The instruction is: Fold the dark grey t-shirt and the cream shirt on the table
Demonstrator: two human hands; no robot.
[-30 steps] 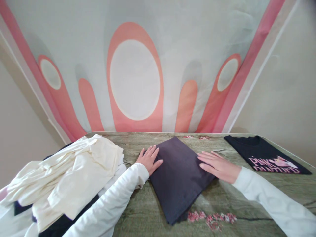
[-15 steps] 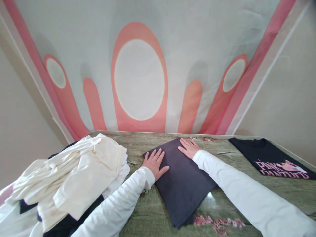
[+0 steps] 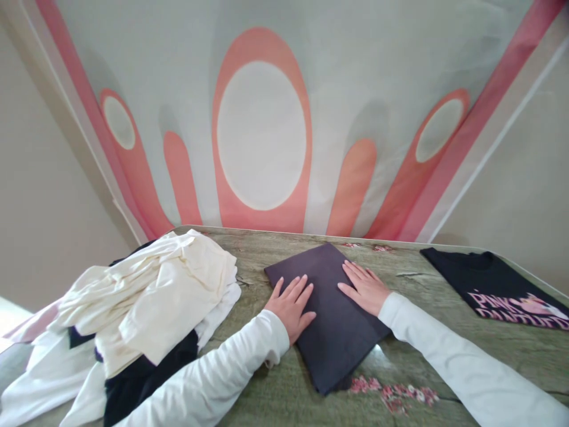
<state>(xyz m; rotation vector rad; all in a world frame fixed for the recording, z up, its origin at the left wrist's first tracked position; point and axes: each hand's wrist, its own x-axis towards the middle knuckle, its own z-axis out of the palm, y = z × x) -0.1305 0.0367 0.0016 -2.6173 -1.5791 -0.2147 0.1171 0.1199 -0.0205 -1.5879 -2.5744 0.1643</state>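
Observation:
A folded dark grey garment [image 3: 329, 332] lies flat in the middle of the wood-patterned table [image 3: 444, 350]. My left hand [image 3: 291, 306] rests open on its left part, fingers spread and pointing away from me. My right hand [image 3: 365, 287] lies open and flat on its right part, near the far corner. Both arms wear white long sleeves.
A heap of cream, white and dark clothes [image 3: 146, 308] covers the table's left side. A folded black T-shirt with pink lettering [image 3: 498, 284] lies at the right. A wall hanging with pink and orange shapes [image 3: 262, 130] rises behind the table's far edge.
My right hand slid from the garment's right edge to its far corner, then drew back toward me. My left hand shifted slightly onto the cloth. The view moved left.

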